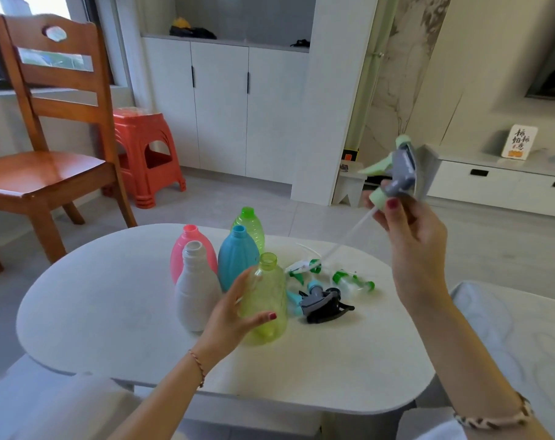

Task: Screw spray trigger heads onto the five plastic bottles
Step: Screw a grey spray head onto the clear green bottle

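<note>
My left hand [234,312] grips the yellow-green clear bottle [268,300], which stands upright on the white oval table [111,312] with its neck uncapped. My right hand [409,227] holds a grey and pale green spray trigger head [396,173] up in the air, right of the bottles, its clear dip tube [346,241] slanting down to the left. Behind the held bottle stand a white bottle [195,290], a pink bottle [187,249], a blue bottle [238,258] and a green bottle [249,223], all uncapped. Several loose trigger heads [323,300] lie on the table to the right of the bottles.
A wooden chair [47,122] stands at the far left, with a red plastic stool [142,154] behind it. White cabinets [222,106] line the back wall. A low white unit [507,185] runs along the right. A pale cushioned surface [523,344] sits at the right edge.
</note>
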